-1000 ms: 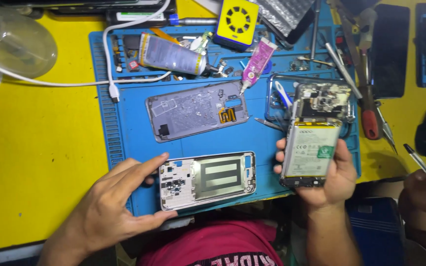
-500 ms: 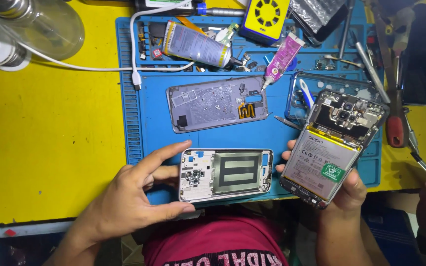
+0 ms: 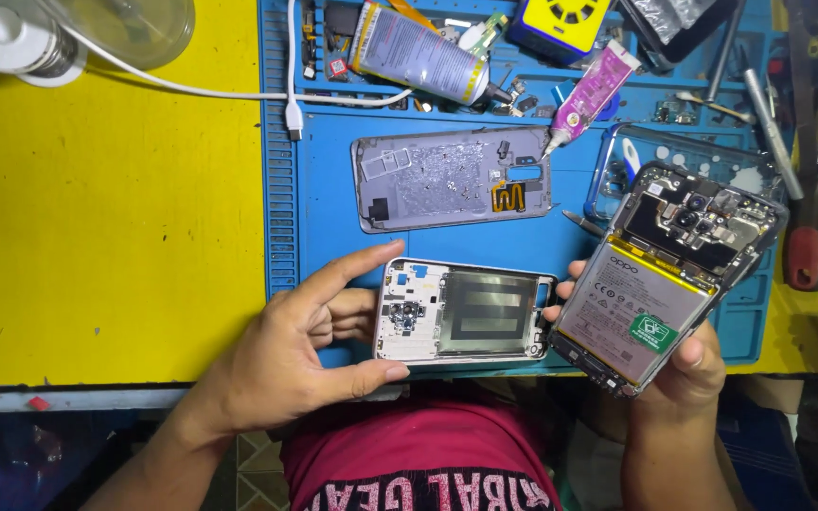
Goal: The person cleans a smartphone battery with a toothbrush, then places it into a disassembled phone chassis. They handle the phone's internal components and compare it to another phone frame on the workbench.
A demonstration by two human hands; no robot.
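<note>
Down at the near edge of the blue ribbed mat (image 3: 286,218), the left hand (image 3: 286,364) is pinching a silvery phone mid-frame (image 3: 466,312) between thumb and forefinger, flat on the mat. Right hand (image 3: 688,364) is gripping an opened phone (image 3: 665,274), battery showing, tilted. Further back a grey back cover (image 3: 452,180) is lying, then glue tubes (image 3: 423,52), probably.

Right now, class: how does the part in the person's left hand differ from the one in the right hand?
The white inner frame lies flat on the blue mat, pinched by the left hand; the opened phone body is lifted and tilted in the right hand. The frame shows a grey plate, the body a battery. Both are phone-shaped.
</note>
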